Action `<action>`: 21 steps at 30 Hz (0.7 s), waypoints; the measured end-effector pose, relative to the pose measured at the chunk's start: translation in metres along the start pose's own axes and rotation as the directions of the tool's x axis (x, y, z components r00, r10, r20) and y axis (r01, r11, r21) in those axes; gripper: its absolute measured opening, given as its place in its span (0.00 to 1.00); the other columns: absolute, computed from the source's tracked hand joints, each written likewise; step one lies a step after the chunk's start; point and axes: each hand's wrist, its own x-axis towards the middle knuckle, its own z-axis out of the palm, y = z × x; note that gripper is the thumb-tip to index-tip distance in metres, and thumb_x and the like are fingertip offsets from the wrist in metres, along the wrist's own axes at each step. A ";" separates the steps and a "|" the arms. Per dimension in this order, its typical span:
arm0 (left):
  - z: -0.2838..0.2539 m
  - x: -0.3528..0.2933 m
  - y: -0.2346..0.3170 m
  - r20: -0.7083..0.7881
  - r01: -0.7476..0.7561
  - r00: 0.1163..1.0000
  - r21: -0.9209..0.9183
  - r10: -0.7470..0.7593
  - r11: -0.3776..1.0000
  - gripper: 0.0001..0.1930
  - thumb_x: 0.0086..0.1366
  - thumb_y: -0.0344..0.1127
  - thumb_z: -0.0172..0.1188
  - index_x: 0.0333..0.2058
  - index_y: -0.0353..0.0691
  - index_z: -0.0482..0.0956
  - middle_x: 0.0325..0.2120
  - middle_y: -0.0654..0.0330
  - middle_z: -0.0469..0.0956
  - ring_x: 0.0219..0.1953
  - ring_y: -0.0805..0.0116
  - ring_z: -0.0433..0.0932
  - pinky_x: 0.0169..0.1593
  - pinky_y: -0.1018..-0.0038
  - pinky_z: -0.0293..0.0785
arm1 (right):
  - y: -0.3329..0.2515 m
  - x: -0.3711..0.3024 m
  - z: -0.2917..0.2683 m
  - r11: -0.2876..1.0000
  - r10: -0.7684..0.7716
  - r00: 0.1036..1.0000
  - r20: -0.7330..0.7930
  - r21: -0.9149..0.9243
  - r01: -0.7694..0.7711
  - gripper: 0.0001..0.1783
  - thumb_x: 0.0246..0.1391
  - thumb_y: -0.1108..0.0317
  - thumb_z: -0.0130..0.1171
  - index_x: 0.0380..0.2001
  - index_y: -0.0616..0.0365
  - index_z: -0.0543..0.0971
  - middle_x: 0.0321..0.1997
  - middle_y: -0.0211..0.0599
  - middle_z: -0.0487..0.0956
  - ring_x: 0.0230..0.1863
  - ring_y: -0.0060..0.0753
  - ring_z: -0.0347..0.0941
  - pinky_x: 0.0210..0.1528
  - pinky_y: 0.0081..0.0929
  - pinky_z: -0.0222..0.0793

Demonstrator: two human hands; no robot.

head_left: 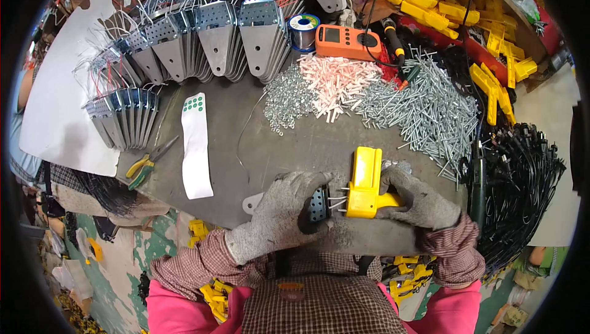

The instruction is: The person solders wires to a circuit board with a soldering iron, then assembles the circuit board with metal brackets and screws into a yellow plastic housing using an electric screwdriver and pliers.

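Observation:
My left hand (273, 214), in a grey work glove, is closed around a grey flat metal plate (251, 204). The plate's rounded end with a hole sticks out on the left, and its dark perforated end (318, 205) shows at my fingertips. Just to the right, my gloved right hand (423, 200) grips a yellow plastic handle (367, 180). Thin screws (337, 202) jut from the handle's left side toward the perforated end. Whether the screw tips touch it I cannot tell. My palms and fingers hide parts of both pieces.
Stacked metal plates (261, 33) with wires line the back left. Piles of nuts (286, 100), pale pink sleeves (335, 82) and screws (436, 113) lie ahead, near solder wire (303, 38) and an orange meter (347, 42). Pliers (150, 163), a sticker strip (196, 149) and black cables (516, 192) flank me.

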 end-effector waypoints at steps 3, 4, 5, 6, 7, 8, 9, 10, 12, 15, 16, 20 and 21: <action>-0.002 -0.005 0.000 0.018 0.115 0.993 -0.072 -0.115 0.991 0.37 0.46 0.43 0.74 0.55 0.40 0.70 0.47 0.50 0.74 0.51 0.49 0.74 0.55 0.57 0.69 | -0.016 0.016 -0.018 0.987 -0.083 0.994 0.070 -0.135 0.092 0.25 0.51 0.58 0.68 0.45 0.59 0.69 0.39 0.46 0.72 0.41 0.47 0.72 0.44 0.38 0.69; -0.002 -0.006 -0.001 0.024 0.118 0.993 -0.052 -0.117 0.992 0.37 0.46 0.43 0.74 0.55 0.39 0.70 0.47 0.49 0.74 0.51 0.48 0.74 0.55 0.56 0.69 | -0.022 0.023 -0.019 0.986 -0.077 0.994 0.073 -0.143 0.087 0.25 0.51 0.58 0.68 0.45 0.59 0.69 0.39 0.46 0.72 0.41 0.47 0.72 0.44 0.38 0.69; -0.002 -0.007 -0.003 0.032 0.121 0.992 -0.032 -0.120 0.992 0.37 0.46 0.43 0.74 0.55 0.39 0.70 0.48 0.48 0.74 0.51 0.48 0.74 0.55 0.56 0.69 | -0.027 0.029 -0.020 0.991 -0.047 0.993 0.111 -0.120 0.060 0.25 0.51 0.58 0.68 0.45 0.59 0.69 0.39 0.47 0.73 0.42 0.48 0.72 0.45 0.38 0.69; -0.001 -0.005 -0.005 0.026 0.117 0.993 -0.039 -0.116 0.992 0.37 0.46 0.43 0.74 0.55 0.39 0.70 0.48 0.48 0.74 0.51 0.48 0.74 0.55 0.56 0.69 | -0.032 0.035 -0.023 0.994 -0.018 0.989 0.147 -0.101 0.033 0.25 0.51 0.57 0.67 0.45 0.59 0.70 0.39 0.47 0.73 0.43 0.48 0.73 0.47 0.38 0.69; -0.001 -0.004 -0.006 0.019 0.083 0.997 -0.099 -0.081 0.992 0.37 0.47 0.44 0.73 0.55 0.38 0.70 0.49 0.48 0.74 0.51 0.47 0.74 0.55 0.55 0.69 | -0.043 0.040 -0.035 0.985 0.011 0.965 0.262 -0.171 0.035 0.27 0.50 0.58 0.68 0.48 0.60 0.70 0.42 0.48 0.75 0.44 0.48 0.74 0.46 0.39 0.69; 0.000 -0.003 -0.008 0.010 0.049 0.999 -0.158 -0.048 0.986 0.37 0.47 0.45 0.73 0.55 0.38 0.69 0.50 0.48 0.74 0.52 0.46 0.74 0.56 0.55 0.69 | -0.043 0.043 -0.036 0.984 0.016 0.965 0.262 -0.178 0.032 0.27 0.50 0.58 0.68 0.48 0.60 0.70 0.42 0.48 0.75 0.44 0.48 0.74 0.46 0.39 0.69; 0.002 -0.003 -0.011 -0.013 0.014 1.000 -0.188 -0.017 0.982 0.37 0.48 0.47 0.73 0.55 0.37 0.69 0.51 0.47 0.73 0.53 0.45 0.73 0.56 0.54 0.69 | -0.042 0.045 -0.034 0.987 0.031 0.954 0.300 -0.161 0.018 0.27 0.50 0.59 0.68 0.49 0.59 0.70 0.43 0.47 0.75 0.45 0.48 0.74 0.47 0.38 0.69; 0.002 -0.004 -0.011 -0.017 0.013 1.000 -0.196 -0.017 0.980 0.37 0.48 0.47 0.73 0.55 0.37 0.69 0.51 0.47 0.73 0.53 0.45 0.73 0.56 0.54 0.69 | -0.042 0.047 -0.034 0.989 0.047 0.941 0.336 -0.145 0.003 0.28 0.50 0.59 0.68 0.51 0.59 0.70 0.44 0.47 0.75 0.45 0.48 0.74 0.48 0.37 0.70; -0.001 -0.002 -0.007 0.021 0.046 0.999 -0.094 -0.044 0.995 0.37 0.49 0.49 0.72 0.54 0.37 0.69 0.51 0.47 0.73 0.54 0.45 0.73 0.56 0.53 0.69 | -0.040 0.048 -0.032 0.959 0.162 0.930 0.330 -0.275 -0.069 0.27 0.50 0.61 0.67 0.51 0.57 0.70 0.46 0.46 0.75 0.47 0.46 0.74 0.50 0.36 0.70; 0.002 0.000 -0.004 0.050 0.050 0.998 -0.111 -0.045 0.993 0.38 0.49 0.51 0.73 0.55 0.38 0.69 0.50 0.48 0.74 0.54 0.45 0.73 0.57 0.53 0.68 | -0.030 0.043 -0.027 0.999 -0.032 0.953 0.302 -0.006 0.035 0.24 0.51 0.62 0.66 0.49 0.56 0.71 0.49 0.44 0.75 0.50 0.45 0.73 0.52 0.36 0.69; 0.003 0.000 -0.003 0.054 0.041 0.998 -0.124 -0.035 0.991 0.38 0.49 0.51 0.73 0.55 0.38 0.69 0.50 0.48 0.74 0.54 0.45 0.73 0.57 0.53 0.68 | -0.032 0.044 -0.026 1.000 -0.016 0.954 0.299 -0.011 0.020 0.24 0.51 0.62 0.66 0.49 0.56 0.71 0.49 0.44 0.75 0.50 0.45 0.73 0.52 0.36 0.69; 0.005 0.001 0.000 0.025 0.110 0.994 0.017 -0.111 0.994 0.35 0.46 0.50 0.76 0.51 0.40 0.74 0.45 0.51 0.76 0.50 0.48 0.76 0.56 0.55 0.70 | -0.026 0.032 -0.021 0.977 -0.151 0.984 0.092 -0.135 0.163 0.23 0.47 0.69 0.69 0.46 0.58 0.73 0.51 0.46 0.73 0.54 0.45 0.70 0.58 0.36 0.65; 0.001 0.001 -0.002 0.090 0.155 0.984 -0.029 -0.152 0.988 0.35 0.46 0.49 0.76 0.51 0.40 0.74 0.46 0.51 0.76 0.50 0.48 0.75 0.55 0.55 0.70 | -0.033 0.028 -0.024 0.974 -0.115 0.993 -0.035 -0.202 0.106 0.24 0.46 0.70 0.69 0.47 0.58 0.74 0.52 0.47 0.72 0.54 0.46 0.70 0.59 0.37 0.65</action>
